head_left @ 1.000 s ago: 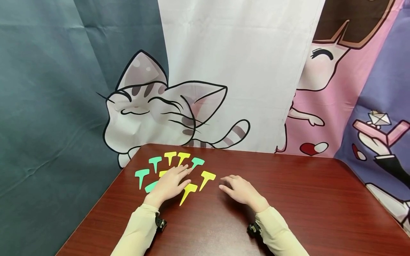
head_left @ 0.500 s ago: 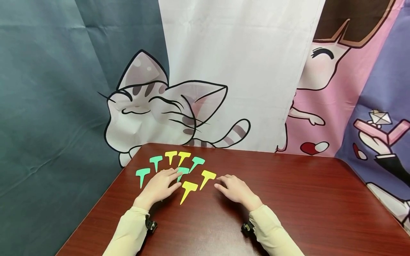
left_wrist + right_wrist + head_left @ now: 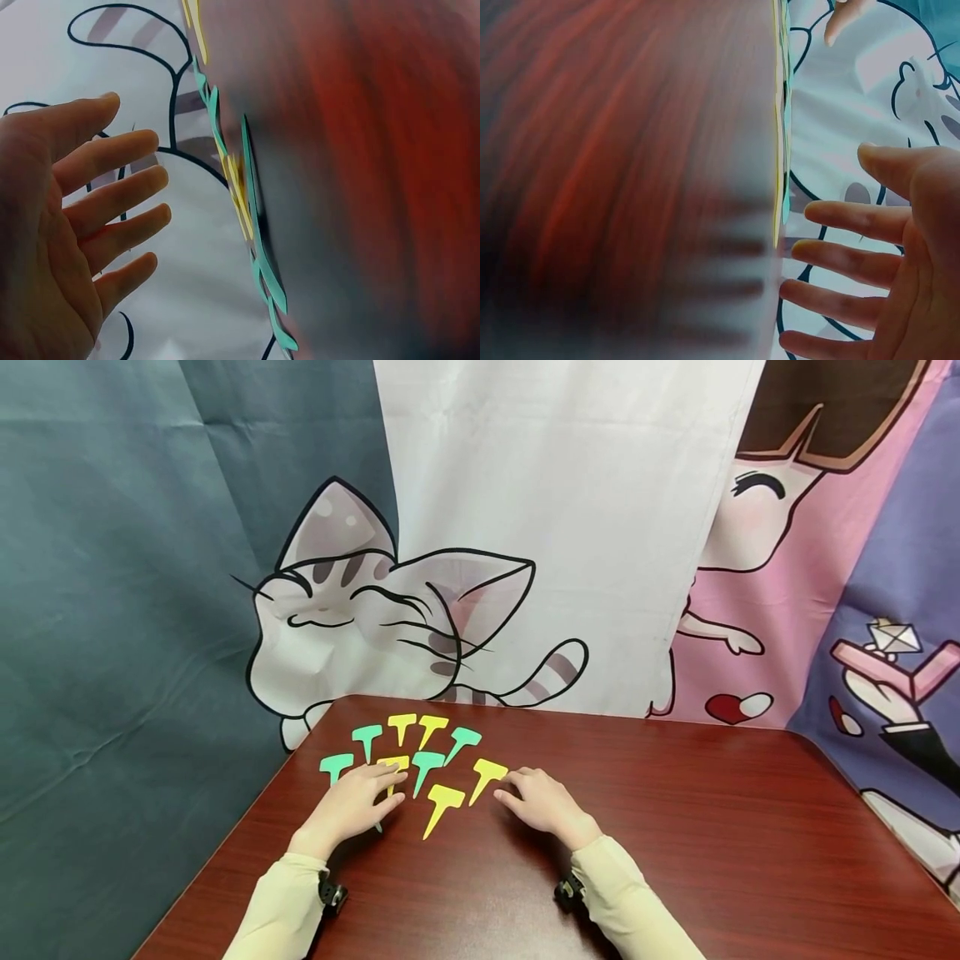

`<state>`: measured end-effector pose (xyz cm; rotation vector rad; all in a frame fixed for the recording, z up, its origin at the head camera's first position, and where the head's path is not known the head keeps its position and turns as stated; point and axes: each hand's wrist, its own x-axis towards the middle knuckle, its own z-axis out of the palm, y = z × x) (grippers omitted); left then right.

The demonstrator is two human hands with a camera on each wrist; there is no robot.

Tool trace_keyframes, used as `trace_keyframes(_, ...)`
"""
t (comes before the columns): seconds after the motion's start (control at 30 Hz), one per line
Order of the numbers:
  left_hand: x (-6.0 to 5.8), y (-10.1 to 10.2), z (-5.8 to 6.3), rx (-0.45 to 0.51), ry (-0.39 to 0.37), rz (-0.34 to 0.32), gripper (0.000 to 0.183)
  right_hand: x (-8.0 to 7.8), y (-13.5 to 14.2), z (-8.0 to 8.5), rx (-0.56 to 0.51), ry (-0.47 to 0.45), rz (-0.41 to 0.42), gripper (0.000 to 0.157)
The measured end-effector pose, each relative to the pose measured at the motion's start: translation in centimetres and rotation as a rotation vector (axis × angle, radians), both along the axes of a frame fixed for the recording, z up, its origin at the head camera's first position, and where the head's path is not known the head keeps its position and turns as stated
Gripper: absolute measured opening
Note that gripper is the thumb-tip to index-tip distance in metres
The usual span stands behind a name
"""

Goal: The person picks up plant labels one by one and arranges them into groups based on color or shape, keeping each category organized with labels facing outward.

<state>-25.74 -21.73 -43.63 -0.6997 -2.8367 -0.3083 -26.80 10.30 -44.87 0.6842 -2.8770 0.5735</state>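
We see the left hand (image 3: pixel 350 802) loose and holding nothing, its straight fingers hovering over a yellow tag (image 3: pixel 402 762), with a gap beneath them in the wrist view. The right hand (image 3: pixel 543 802) is likewise relaxed and free, its fingertips just beside another yellow tag (image 3: pixel 490 768). Between our hands lie a green tag (image 3: pixel 428 761) and a nearer yellow one (image 3: pixel 446 796); beyond, more tags fan out across the brown table (image 3: pixel 675 810)

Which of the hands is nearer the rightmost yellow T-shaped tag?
Right. The right hand is beside the tag on its right; the left hand is farther away, leftward.
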Motion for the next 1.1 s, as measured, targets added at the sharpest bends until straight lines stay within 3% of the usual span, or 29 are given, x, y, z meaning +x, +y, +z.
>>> trace_keyframes(0.17, 0.7, -1.0, -0.2, 0.010, -0.032, 0.035, 0.039, 0.1, -0.8, -0.3, 0.017, 0.016, -0.010, 0.036)
trace_keyframes(0.5, 1.8, -3.1, 0.1, 0.017, -0.066, 0.039, 0.035, 0.1, -2.2, -0.2, 0.046, 0.040, -0.058, 0.032)
trace_keyframes(0.93, 2.0, -4.2, 0.4, 0.036, -0.108, 0.048, 0.024, -0.4, -3.7, 0.0, 0.072, 0.085, -0.111, 0.022)
trace_keyframes(1.1, 2.1, -4.6, 0.6, 0.020, -0.120, 0.047, 0.024, -0.8, -4.5, 0.2, 0.069, 0.094, -0.146, 0.026)
